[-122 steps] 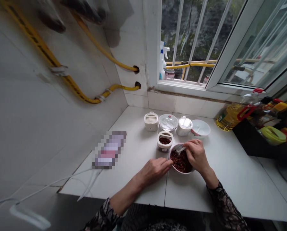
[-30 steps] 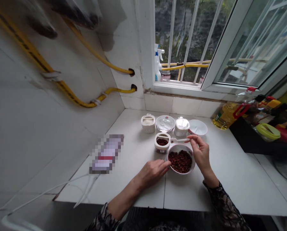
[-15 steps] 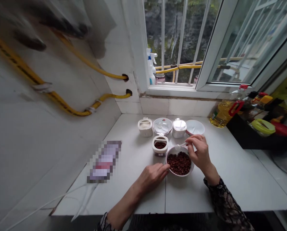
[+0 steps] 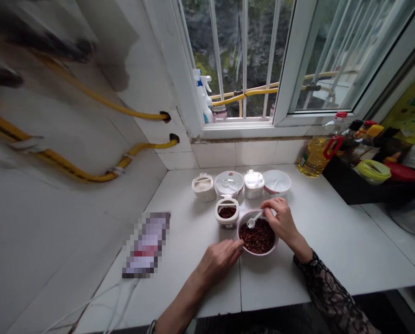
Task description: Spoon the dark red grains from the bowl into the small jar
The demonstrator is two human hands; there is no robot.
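Small white spoon (image 4: 254, 219): likely light, stiff; right hand (image 4: 280, 222) fingers pinched on handle end. Spice bowl (image 4: 258, 237): rigid, probably breakable; left hand (image 4: 219, 260) fingers loose against its wall.

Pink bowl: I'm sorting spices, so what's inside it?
The bowl is full of dark red dried spice; the right hand holds a white spoon over it. The spice hides the bowl's bottom.
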